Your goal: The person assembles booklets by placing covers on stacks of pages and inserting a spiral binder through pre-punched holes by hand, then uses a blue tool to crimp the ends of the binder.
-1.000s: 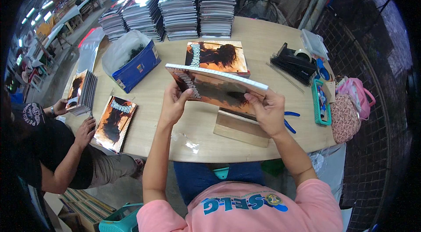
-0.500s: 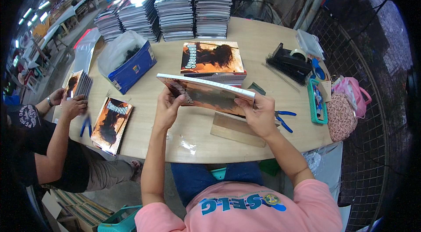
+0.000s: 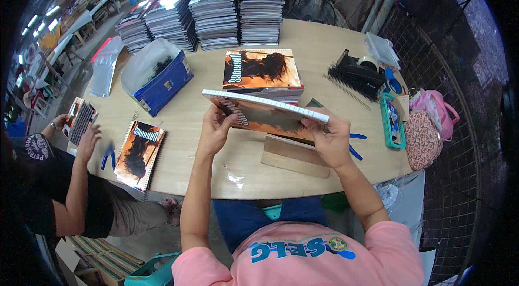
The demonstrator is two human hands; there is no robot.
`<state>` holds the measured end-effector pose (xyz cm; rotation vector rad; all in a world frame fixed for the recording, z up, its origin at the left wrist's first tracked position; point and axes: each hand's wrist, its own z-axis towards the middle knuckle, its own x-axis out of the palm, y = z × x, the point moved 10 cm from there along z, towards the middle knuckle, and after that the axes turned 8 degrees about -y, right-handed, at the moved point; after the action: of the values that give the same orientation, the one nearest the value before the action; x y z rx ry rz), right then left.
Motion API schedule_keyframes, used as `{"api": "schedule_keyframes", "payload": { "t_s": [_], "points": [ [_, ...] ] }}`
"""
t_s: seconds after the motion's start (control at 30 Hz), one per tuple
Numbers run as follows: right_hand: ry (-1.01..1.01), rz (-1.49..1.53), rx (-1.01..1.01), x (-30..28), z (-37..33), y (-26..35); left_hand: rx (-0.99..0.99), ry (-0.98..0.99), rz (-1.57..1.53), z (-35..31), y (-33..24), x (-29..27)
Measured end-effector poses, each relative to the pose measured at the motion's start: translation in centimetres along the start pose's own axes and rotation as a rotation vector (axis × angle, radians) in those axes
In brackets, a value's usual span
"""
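Round wooden table, notebook stacks, workshop hall behind.

Pink short-sleeve tee with a blue and yellow print across the chest, blue trousers below. Left hand and right hand bare, forearms too, no rings or watch showing.

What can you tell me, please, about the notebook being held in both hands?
The notebook is a thin, spiral-bound book with an orange and dark glossy picture cover and a white coil along its upper edge. It is held closed, tilted above the wooden table, the left hand gripping its left end and the right hand its right end, in front of a stack of like books.
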<state>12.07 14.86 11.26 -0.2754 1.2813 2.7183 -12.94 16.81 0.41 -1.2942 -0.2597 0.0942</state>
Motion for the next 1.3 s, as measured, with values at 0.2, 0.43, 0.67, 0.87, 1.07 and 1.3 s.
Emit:
{"api": "schedule_keyframes", "payload": {
  "t_s": [0.2, 0.43, 0.67, 0.87, 1.07, 1.3],
  "points": [
    [-0.002, 0.034, 0.039, 0.5, -0.3, -0.6, -0.082, 0.094, 0.075, -0.3, 0.4, -0.1],
    [0.048, -0.072, -0.036, 2.0, 0.3, 0.9, -0.001, 0.052, 0.078, -0.2, 0.7, -1.0],
    [-0.030, -0.022, 0.073, -2.1, -0.7, -0.8, -0.008, 0.117, 0.092, -0.5, 0.7, 2.6],
    [0.071, -0.069, 0.137, -2.1, -1.8, -0.7, -0.007, 0.171, 0.154, -1.9, 3.1, 2.4],
    [-0.048, 0.106, 0.456, -8.6, -7.9, -9.0, 0.238, 0.357, 0.277, -6.7, 1.2, 8.7],
    [-0.450, 0.319, 0.349, -8.4, -10.6, -10.6, 0.154, 0.027, -0.194, -4.7, 0.5, 10.8]
  ]
}}
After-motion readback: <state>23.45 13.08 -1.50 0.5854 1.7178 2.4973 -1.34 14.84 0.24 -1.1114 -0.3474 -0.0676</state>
